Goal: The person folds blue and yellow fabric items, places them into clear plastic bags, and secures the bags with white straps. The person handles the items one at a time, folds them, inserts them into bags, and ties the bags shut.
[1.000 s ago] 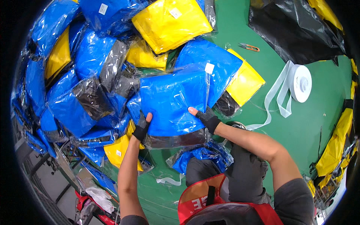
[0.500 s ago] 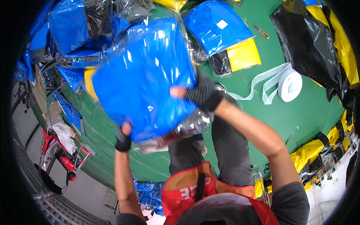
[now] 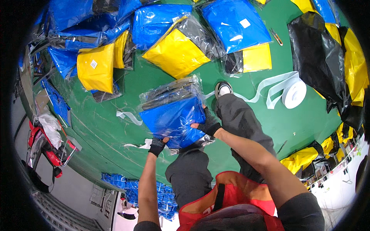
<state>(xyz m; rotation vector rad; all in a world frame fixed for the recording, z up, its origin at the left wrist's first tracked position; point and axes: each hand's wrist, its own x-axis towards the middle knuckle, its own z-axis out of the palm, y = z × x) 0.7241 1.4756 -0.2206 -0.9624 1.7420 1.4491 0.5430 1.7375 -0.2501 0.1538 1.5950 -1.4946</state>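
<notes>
A stack of blue and dark folded sheets in clear plastic (image 3: 173,115) is between my hands, just in front of my legs. My left hand (image 3: 158,145), in a dark fingerless glove, grips its near left corner with the thumb on top. At the right edge my right hand (image 3: 208,122) holds it, thumb lying over the blue surface and the other fingers partly hidden. Whether the stack touches the floor I cannot tell. Beyond it lies a yellow and dark wrapped pack (image 3: 177,54), with another yellow pack (image 3: 96,67) to its left.
More blue packs (image 3: 235,25) lie at the back. To the right are a roll of white ribbon (image 3: 294,93), partly unwound, orange-handled thread snips (image 3: 276,37) and black sheeting (image 3: 318,57). A bundle of blue material (image 3: 154,196) sits near left. White scraps (image 3: 130,116) dot the green floor (image 3: 111,134).
The blue pack has moved down and nearer to my legs, and looks smaller. Both hands still hold it. Yellow packs behind it have come into sight.
</notes>
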